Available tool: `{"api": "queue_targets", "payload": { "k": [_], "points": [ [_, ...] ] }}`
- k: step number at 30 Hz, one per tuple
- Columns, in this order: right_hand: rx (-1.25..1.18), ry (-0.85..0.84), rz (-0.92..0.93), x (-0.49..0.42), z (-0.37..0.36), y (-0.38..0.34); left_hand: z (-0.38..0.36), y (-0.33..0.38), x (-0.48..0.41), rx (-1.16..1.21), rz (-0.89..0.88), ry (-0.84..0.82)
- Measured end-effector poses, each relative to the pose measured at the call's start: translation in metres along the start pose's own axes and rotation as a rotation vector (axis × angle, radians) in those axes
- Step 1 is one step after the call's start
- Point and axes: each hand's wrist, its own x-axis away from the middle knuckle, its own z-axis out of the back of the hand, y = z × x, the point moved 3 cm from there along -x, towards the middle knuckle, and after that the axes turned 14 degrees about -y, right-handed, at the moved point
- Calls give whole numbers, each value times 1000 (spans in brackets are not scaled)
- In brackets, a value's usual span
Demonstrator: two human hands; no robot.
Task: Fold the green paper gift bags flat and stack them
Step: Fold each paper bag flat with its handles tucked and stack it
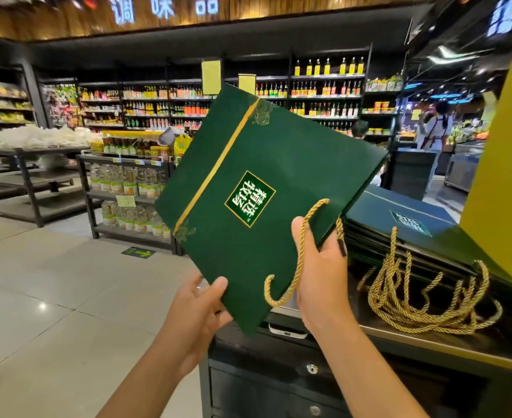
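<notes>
Above counter edge: left grip, right grip pinching edges of green bag.

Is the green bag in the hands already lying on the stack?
No: the left hand and right hand hold the bag up in the air, to the left of the stack.

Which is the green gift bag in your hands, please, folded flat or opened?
Folded flat: the green gift bag shows one thin panel, gripped by left hand and right hand.

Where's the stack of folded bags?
Head view, right side: the stack of folded bags lies on the counter beyond the right hand, beside the yellow pillar.
</notes>
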Motion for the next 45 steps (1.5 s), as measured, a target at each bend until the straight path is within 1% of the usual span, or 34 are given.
{"api": "queue_targets", "payload": {
  "k": [4, 7, 12, 16, 18, 20, 22, 24, 25, 27, 30, 32, 34, 36, 37, 39, 40, 41, 42, 43, 44, 45],
  "points": [
    [-10, -75, -72, 4, 8, 3, 20, 10, 0, 50, -107, 143],
    [111, -215, -130, 7, 13, 8, 39, 17, -3, 12, -128, 247],
    [221, -348, -325, 17, 25, 22, 65, 23, -6, -111, -103, 389],
    [364, -398, -420, 22, 41, 28, 79, 21, -9, -186, -26, 390],
    [516, -395, -380, 20, 51, 27, 84, 20, -10, -242, 6, 388],
    [729, -363, -241, 13, 61, 28, 89, 19, -12, -317, 46, 370],
    [879, -318, -65, 6, 67, 30, 90, 17, -15, -360, 92, 338],
    [1047, -332, 81, -1, 70, 37, 87, 17, -17, -378, 121, 314],
    [1125, -368, 109, -4, 73, 44, 85, 18, -19, -392, 129, 311],
    [1208, -477, 51, -9, 78, 58, 81, 19, -21, -446, 131, 326],
    [1239, -621, -97, -7, 81, 72, 81, 19, -27, -586, 123, 338],
    [1256, -651, -128, -8, 80, 75, 81, 18, -29, -653, 123, 340],
    [1255, -642, -127, -9, 81, 74, 81, 18, -32, -699, 139, 324],
    [1250, -638, -132, -9, 81, 75, 79, 19, -32, -801, 161, 304],
    [1252, -638, -136, -9, 82, 75, 80, 21, -33, -913, 175, 307],
    [1262, -640, -138, -8, 82, 75, 81, 29, -32, -1273, 198, 388],
    [1266, -640, -136, -8, 82, 75, 77, 35, -31, -1447, 174, 455],
    [1268, -638, -134, -7, 82, 75, 69, 41, -30, -1548, 112, 491],
    [1269, -636, -133, -7, 82, 74, 59, 44, -30, -1561, 29, 464],
    [1270, -634, -131, -7, 82, 74, 44, 45, -31, -1525, -59, 375],
    [1270, -633, -130, -7, 82, 74, 29, 44, -33, -1468, -117, 247],
    [1266, -633, -129, -7, 82, 74, 12, 40, -34, -1423, -137, 113]
  ]
}}
